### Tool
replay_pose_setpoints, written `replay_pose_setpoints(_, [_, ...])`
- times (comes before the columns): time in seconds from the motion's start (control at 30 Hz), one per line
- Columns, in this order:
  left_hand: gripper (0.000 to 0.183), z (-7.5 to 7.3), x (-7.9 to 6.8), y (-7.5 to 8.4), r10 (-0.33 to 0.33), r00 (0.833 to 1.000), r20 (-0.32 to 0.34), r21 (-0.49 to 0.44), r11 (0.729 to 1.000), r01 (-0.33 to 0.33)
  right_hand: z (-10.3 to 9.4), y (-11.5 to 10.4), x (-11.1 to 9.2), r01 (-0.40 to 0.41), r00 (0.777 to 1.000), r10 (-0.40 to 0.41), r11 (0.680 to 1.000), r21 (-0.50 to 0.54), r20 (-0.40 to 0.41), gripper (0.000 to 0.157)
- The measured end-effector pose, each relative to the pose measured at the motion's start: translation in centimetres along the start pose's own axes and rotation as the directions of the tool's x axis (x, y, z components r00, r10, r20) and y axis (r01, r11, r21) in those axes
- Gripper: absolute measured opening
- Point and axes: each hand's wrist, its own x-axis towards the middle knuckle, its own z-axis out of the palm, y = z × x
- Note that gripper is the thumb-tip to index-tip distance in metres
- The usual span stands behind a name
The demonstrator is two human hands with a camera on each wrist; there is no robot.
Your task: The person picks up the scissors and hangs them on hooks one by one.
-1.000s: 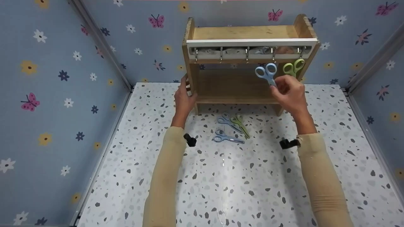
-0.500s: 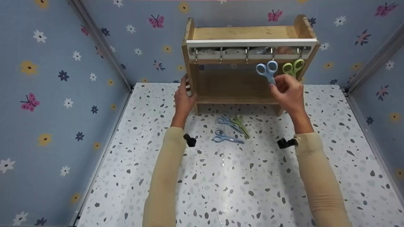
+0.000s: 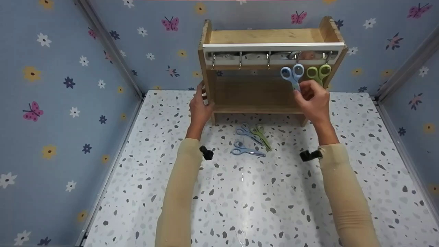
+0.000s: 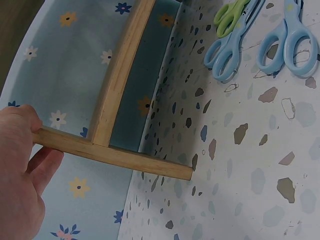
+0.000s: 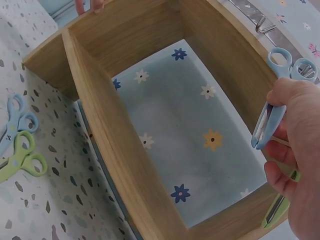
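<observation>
Right hand (image 3: 315, 99), pinching the held scissors (image 3: 292, 75): pale blue plastic, two rounded finger loops uppermost, a narrow metal blade set in blue casing pointing downward. The loops lie at a metal hook (image 3: 297, 58); engagement cannot be told. Left hand (image 3: 200, 106), well apart, grips the side of the wooden rack (image 3: 264, 36). Beside the held scissors, green scissors (image 3: 319, 72) hang; below, two blue pairs (image 3: 247, 150) and one green pair (image 3: 261, 137) lie on the speckled tabletop (image 3: 260, 192).

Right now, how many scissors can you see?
5. The right hand holds blue scissors; green scissors hang by the rightmost hook; on the table lie a green pair, an upper blue pair and a lower blue pair. Others might be hidden.
</observation>
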Motion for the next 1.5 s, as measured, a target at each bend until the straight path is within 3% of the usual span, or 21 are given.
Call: replay_pose_setpoints(1.5, [0.076, 0.0, 0.1, 0.0, -0.006, 1.0, 0.003, 0.012, 1.0, 0.006, 0.8, 1.2, -1.7, -0.086, 0.996, 0.087, 0.996, -0.019, 0.031, 0.02])
